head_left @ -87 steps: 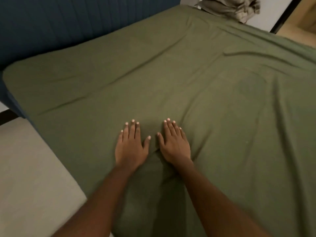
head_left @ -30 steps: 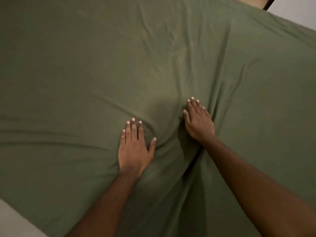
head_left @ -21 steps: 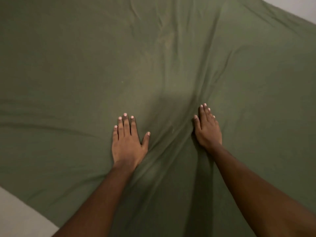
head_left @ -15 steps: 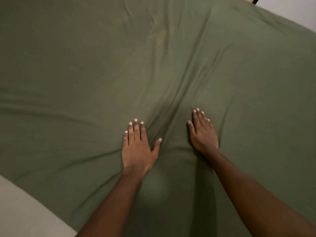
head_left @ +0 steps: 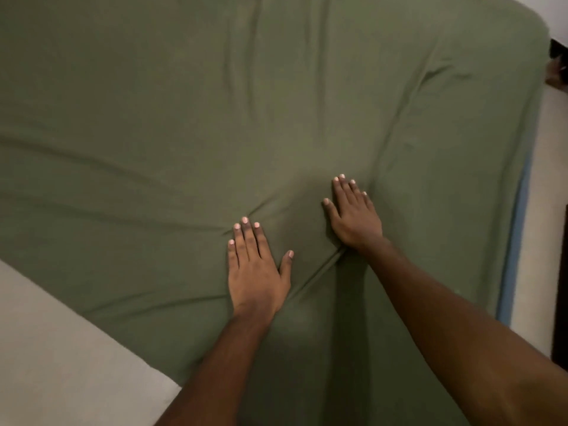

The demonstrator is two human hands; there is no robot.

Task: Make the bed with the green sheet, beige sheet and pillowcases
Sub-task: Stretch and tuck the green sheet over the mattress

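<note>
1. Green sheet (head_left: 190,112): spread over the bed and fills most of the view. Long creases cross it. Beige sheet and pillowcases are not in view.
2. Blue mattress edge (head_left: 514,229): exposed below the sheet's hem at the right.
3. Left hand (head_left: 256,272): flat on the sheet, fingers straight, thumb splayed, gripping nothing.
4. Right hand (head_left: 353,216): flat on the sheet, fingers straight and together, gripping nothing.
5. Bunched fold (head_left: 319,272): lies between the hands.
6. Recommendation: sweep both palms outward with even pressure, driving the fold towards the edges rather than trapping it.
</note>
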